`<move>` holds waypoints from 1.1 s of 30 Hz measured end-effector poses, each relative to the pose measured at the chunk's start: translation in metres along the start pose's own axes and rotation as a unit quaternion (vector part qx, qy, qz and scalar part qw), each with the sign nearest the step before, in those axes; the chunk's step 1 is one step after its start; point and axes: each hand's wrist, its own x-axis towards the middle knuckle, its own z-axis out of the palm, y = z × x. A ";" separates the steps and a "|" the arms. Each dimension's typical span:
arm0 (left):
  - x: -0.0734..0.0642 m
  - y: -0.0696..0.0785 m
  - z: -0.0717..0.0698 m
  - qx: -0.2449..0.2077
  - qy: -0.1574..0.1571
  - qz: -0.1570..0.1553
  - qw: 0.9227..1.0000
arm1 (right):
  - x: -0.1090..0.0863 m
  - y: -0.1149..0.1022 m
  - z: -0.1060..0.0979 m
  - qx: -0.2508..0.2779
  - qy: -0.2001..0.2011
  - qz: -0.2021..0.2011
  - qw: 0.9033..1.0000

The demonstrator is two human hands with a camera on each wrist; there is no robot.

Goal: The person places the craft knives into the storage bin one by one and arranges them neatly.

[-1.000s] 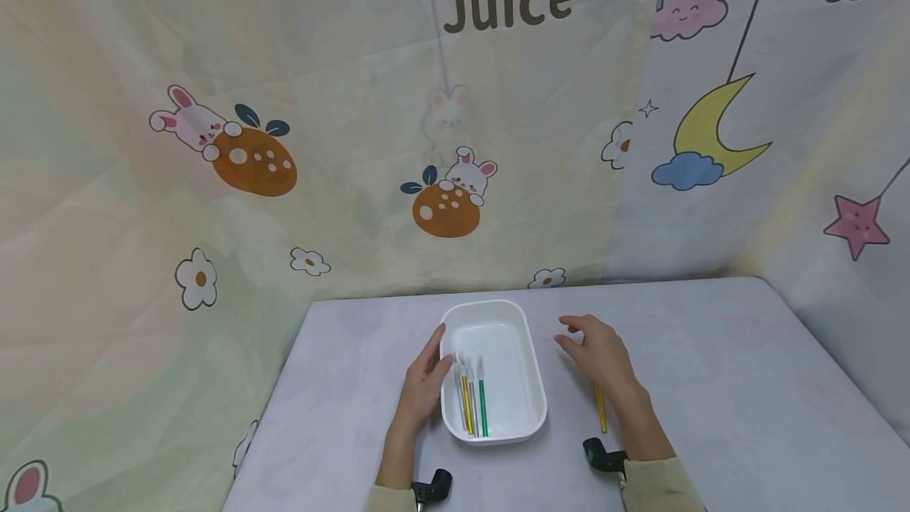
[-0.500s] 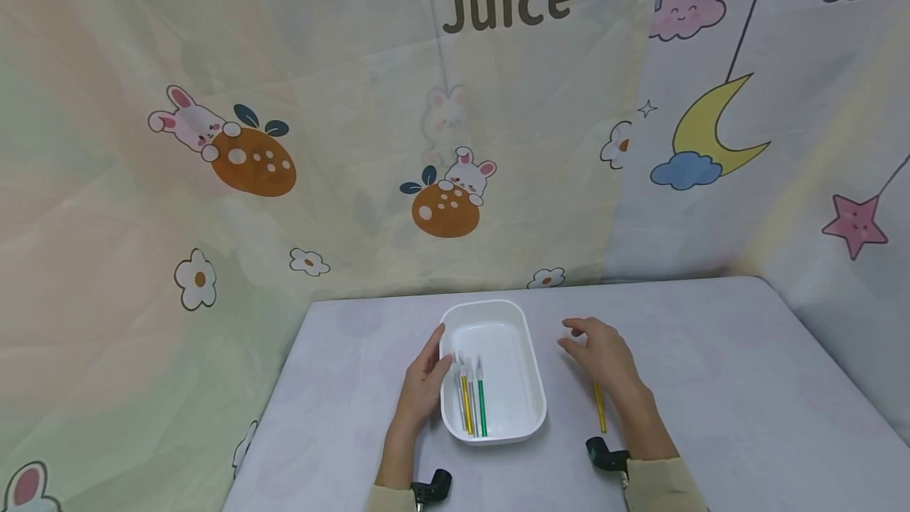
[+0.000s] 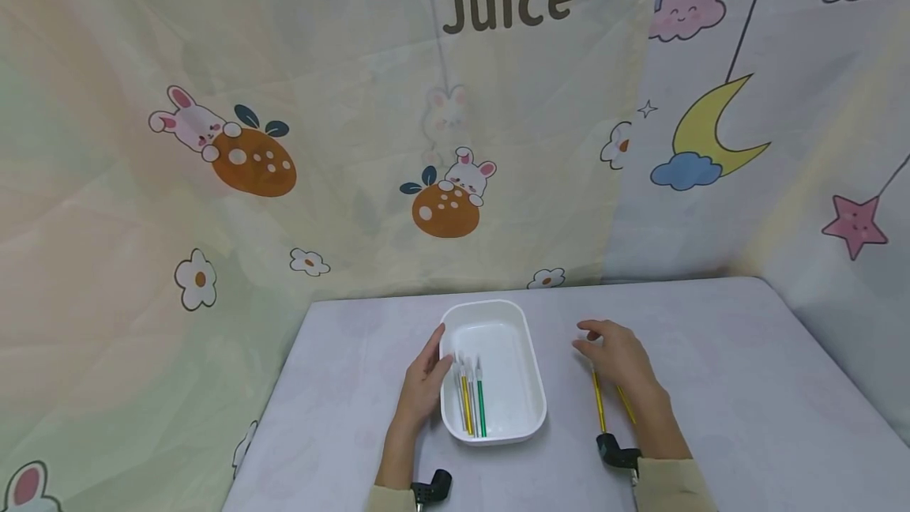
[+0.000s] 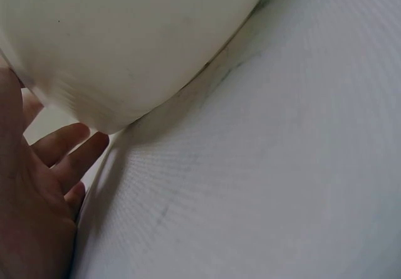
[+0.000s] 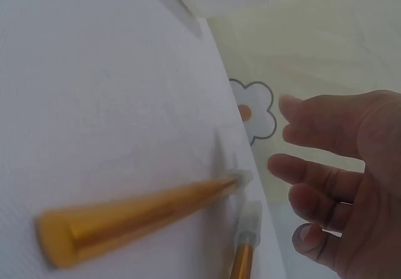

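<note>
1. The right hand has just shifted rightward above the bench, a little farther from the tray.
2. That bares more of the two yellow pens on the bench: the left pen shows at greater length, and the right pen peeks out beside the wrist.
3. The right hand grips nothing; its thumb and fingers stand apart, and the right wrist view shows both pens clear of them.
4. For the work, this suggests that neither yellow pen is picked up yet; both lie outside the tray.
5. The tray sits left of the right hand, with a green pen, another yellow one and paler ones grouped in its near left part.
6. The left hand lies against the tray's left side, fingers fairly straight, thumb at the rim, seemingly steadying it.
7. A second ago only one yellow pen showed by the right hand; now two do. The tray, its contents and the left hand look unchanged.
</note>
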 end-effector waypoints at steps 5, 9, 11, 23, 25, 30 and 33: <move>0.000 -0.001 0.000 0.003 0.000 -0.002 1.000 | 0.001 0.004 -0.003 0.000 -0.009 0.012 1.000; 0.000 -0.001 0.000 -0.001 -0.001 -0.001 1.000 | 0.000 0.006 -0.003 0.000 -0.009 0.009 1.000; 0.001 -0.002 0.000 -0.001 -0.001 -0.001 1.000 | 0.000 0.006 -0.004 0.001 -0.009 0.005 1.000; 0.000 -0.003 0.000 -0.006 0.000 -0.002 1.000 | -0.002 0.005 -0.003 -0.006 -0.012 0.003 1.000; 0.000 -0.003 0.000 -0.008 0.001 -0.002 1.000 | -0.002 0.004 -0.003 -0.013 -0.012 0.002 1.000; 0.000 -0.003 0.000 -0.002 -0.001 -0.003 1.000 | -0.003 0.003 -0.004 -0.025 -0.017 0.003 1.000; 0.001 -0.003 0.000 0.000 -0.003 -0.002 1.000 | -0.002 0.003 -0.003 -0.027 -0.022 0.007 0.999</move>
